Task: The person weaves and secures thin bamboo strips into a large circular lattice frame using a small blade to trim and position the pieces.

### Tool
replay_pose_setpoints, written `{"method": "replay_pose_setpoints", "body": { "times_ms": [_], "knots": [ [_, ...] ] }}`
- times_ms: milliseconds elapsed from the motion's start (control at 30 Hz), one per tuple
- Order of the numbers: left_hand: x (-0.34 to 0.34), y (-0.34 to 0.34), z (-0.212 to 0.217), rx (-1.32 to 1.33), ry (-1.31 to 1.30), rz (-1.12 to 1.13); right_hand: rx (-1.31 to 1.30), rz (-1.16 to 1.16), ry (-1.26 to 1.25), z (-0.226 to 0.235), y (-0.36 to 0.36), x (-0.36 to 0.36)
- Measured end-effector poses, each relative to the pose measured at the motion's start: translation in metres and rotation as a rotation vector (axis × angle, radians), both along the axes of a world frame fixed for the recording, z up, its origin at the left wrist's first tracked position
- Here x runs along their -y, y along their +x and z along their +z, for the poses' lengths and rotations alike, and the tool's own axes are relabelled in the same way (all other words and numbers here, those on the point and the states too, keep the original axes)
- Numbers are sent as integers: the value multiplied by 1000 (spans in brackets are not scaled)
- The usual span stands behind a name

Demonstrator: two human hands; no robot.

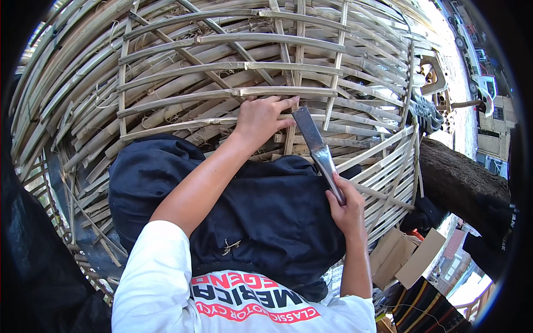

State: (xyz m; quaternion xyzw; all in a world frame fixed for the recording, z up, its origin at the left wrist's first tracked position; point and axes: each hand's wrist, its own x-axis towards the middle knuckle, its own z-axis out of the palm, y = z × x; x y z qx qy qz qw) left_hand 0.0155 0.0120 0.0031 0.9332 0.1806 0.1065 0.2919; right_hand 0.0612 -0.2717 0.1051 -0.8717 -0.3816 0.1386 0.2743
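Note:
A latticed frame of split bamboo strips (216, 39) lies across the work in front of me. My left hand (262, 119) reaches up to its near edge, the fingers closed around the end of a bamboo strip (289, 136) that runs away from me. In my right hand (348, 206) is a blunt-ended metal knife (308, 129), gripped by its shiny tubular handle. Its broad dark blade points away from me, the end close beside the strip and my left fingertips. Whether the blade touches the strip, I cannot tell.
More bamboo lies heaped under the lattice. A pale slatted panel (388, 180) stands at the right, near a thick trunk (463, 169). Dark cloth (266, 205) covers my lap. An opened cardboard box (408, 256) sits at the lower right, and parked vehicles show beyond.

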Motion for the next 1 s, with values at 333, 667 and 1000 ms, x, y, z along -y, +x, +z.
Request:
{"method": "replay_pose_setpoints", "body": {
  "times_ms": [333,667,1000],
  "knots": [
    [0,-2,0,77,104,10,-4,5,12,5,-3,4],
    [0,0,5,-2,7,-13,2,12,-13,15,-8,2],
    [0,-2,6,2,55,-18,52,42,-6,10,-7,4]
  ]
}}
